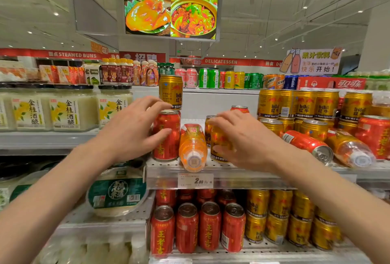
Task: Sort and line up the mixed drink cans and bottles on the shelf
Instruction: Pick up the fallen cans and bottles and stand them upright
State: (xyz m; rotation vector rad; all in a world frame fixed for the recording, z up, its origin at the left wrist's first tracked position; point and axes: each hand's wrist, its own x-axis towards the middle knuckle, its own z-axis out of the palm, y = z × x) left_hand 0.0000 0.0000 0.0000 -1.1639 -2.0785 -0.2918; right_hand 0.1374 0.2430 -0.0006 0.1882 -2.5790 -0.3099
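On the middle shelf [211, 170] a red herbal-tea can [168, 137] stands upright with a gold Red Bull can [170, 90] stacked on top. My left hand [135, 128] hovers at the red can's left side, fingers spread, holding nothing. An orange juice bottle [193, 147] lies on its side, cap toward me. To its right, my right hand [238, 137] wraps around an upright gold can [217, 143]. Another red can [239, 109] stands behind. Further right lie a tipped red can [306, 143] and a tipped orange bottle [348, 149].
Gold cans [306, 105] are stacked at the right rear, with a red can [373, 135] at the far right. Rows of red cans [198, 225] and gold cans [280, 219] fill the lower shelf. Jars of rice wine [65, 111] stand on the left shelf. A price tag [195, 180] hangs on the edge.
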